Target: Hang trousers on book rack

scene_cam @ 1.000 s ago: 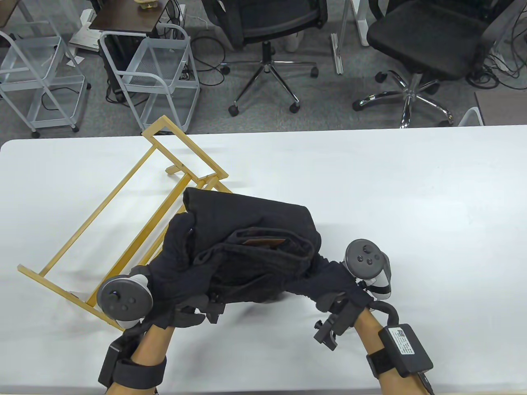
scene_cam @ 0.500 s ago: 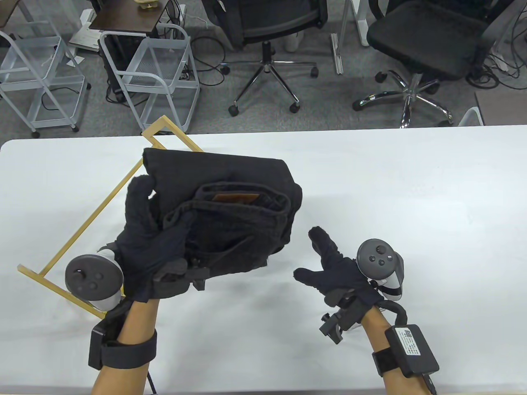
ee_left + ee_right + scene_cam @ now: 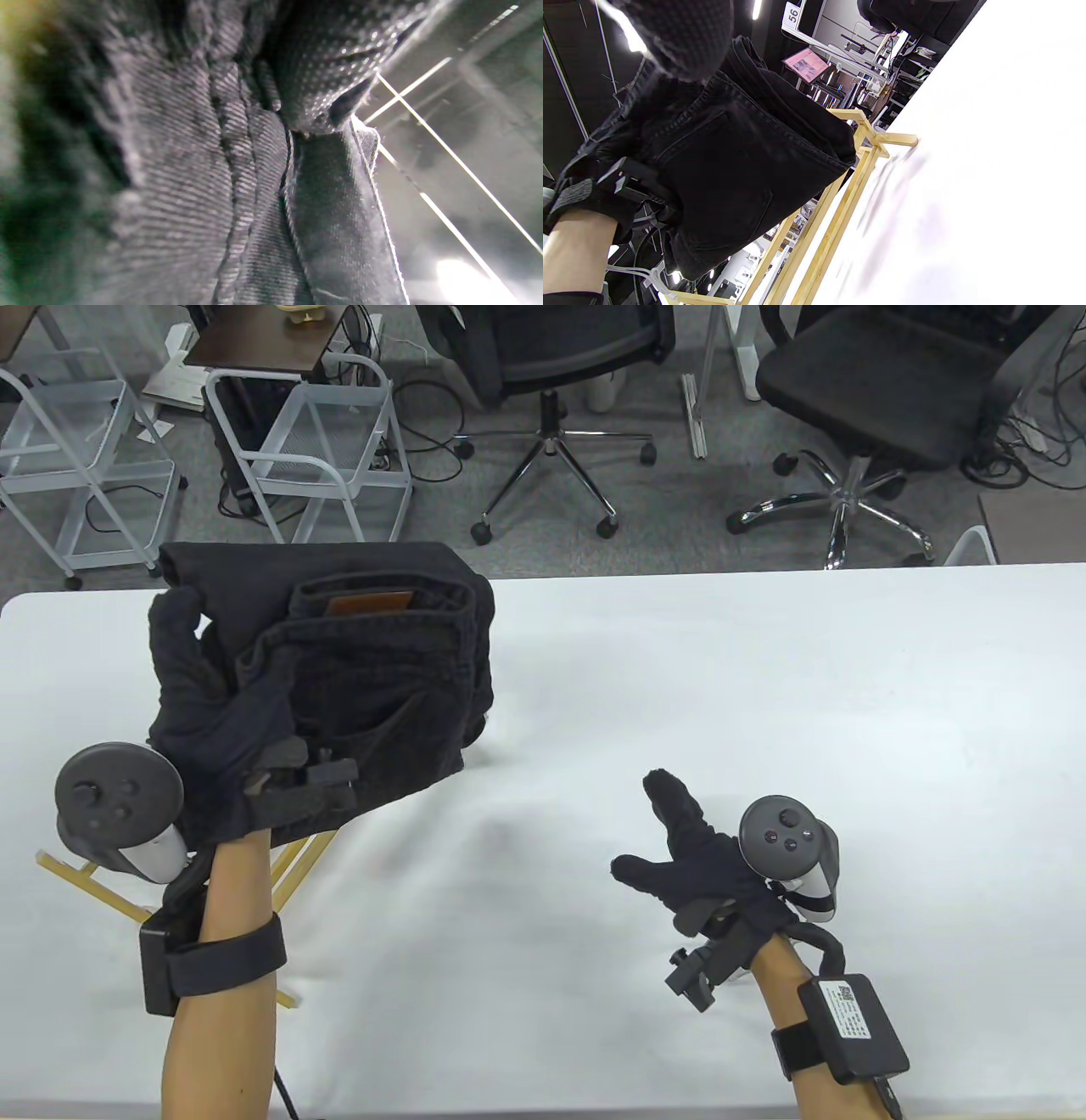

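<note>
The folded black trousers (image 3: 373, 661) are held up in the air at the table's left, over the wooden book rack (image 3: 85, 878), which they mostly hide. My left hand (image 3: 212, 678) grips them from the left side, thumb on top and the other fingers hidden underneath. The left wrist view shows only close denim (image 3: 191, 178) and a gloved finger (image 3: 322, 63). My right hand (image 3: 649, 827) is open and empty, fingers spread above the table at front right. In the right wrist view the trousers (image 3: 734, 161) hang just above the rack's rails (image 3: 848, 190).
The white table (image 3: 764, 687) stretches to the right of the trousers. Beyond its far edge stand wire carts (image 3: 314, 466) and office chairs (image 3: 560, 356) on the floor.
My left hand has lifted the trousers up, to the left and toward the far edge, over the rack. My right hand has let go of them and stays open over the table.
</note>
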Motion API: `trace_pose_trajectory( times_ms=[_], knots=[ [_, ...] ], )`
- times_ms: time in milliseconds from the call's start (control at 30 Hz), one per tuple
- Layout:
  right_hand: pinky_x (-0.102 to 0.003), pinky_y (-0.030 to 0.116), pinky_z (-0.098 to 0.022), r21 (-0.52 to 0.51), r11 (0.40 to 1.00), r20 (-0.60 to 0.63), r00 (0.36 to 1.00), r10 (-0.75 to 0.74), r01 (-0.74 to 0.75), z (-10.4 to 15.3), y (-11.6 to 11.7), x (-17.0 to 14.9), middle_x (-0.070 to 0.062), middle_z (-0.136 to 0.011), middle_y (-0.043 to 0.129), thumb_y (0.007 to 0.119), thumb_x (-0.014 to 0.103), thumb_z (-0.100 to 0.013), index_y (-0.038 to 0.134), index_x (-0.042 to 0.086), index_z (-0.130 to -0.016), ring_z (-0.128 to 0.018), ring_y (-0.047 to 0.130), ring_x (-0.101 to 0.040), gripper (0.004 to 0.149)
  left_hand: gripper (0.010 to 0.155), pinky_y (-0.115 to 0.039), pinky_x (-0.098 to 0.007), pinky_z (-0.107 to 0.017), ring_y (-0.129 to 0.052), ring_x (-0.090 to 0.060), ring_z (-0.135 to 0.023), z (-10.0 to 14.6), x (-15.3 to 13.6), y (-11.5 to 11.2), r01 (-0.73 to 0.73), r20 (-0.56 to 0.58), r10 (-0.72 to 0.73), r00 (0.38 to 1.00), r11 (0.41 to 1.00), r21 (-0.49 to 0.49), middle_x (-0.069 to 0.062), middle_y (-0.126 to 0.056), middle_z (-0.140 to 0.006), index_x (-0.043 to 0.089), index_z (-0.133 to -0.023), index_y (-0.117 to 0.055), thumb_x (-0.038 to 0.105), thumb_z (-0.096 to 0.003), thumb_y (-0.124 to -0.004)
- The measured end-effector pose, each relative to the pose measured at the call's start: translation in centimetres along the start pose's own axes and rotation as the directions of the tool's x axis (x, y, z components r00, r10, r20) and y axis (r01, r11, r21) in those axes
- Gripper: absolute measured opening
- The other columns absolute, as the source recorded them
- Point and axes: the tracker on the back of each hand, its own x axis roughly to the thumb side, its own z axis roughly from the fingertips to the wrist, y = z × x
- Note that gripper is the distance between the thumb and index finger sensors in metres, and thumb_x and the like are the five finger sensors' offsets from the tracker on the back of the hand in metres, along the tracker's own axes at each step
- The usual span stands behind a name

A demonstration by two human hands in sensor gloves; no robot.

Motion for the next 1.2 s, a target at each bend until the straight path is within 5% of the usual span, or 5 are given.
trace_pose_trajectory(
  times_ms=[433, 1200],
  knots=[
    [-0.079, 0.041, -0.056, 0.049, 0.999, -0.031, 0.999, 0.014, -0.012, 0.0, 0.1, -0.3, -0.034, -0.107, 0.022, 0.083, 0.053, -0.039, 0.021, -0.003, -0.101, -0.094, 0.041, -0.062, 0.103, 0.084, -0.087, -0.050, -0.053, -0.110, -0.028, -0.054, -1.9, -7.0, 1.5, 0.030, -0.275, 0.017, 0.961, 0.986, 0.164, 0.014, -0.088, -0.084, 0.025, -0.100, -0.040, 0.031, -0.0401, -0.098],
    [-0.077, 0.044, -0.058, 0.120, 0.993, -0.051, 0.999, 0.009, -0.003, -0.1, 0.5, -0.5, -0.034, -0.107, 0.020, 0.080, 0.053, -0.041, 0.020, -0.002, -0.101, -0.094, 0.042, -0.062, 0.101, 0.084, -0.081, -0.051, -0.062, -0.107, -0.025, -0.071, -0.2, -13.0, -0.2, 0.253, -0.311, -0.211, 0.927, 0.963, 0.098, 0.014, -0.087, -0.087, 0.026, -0.100, -0.038, 0.032, -0.0407, -0.098]
  ],
)
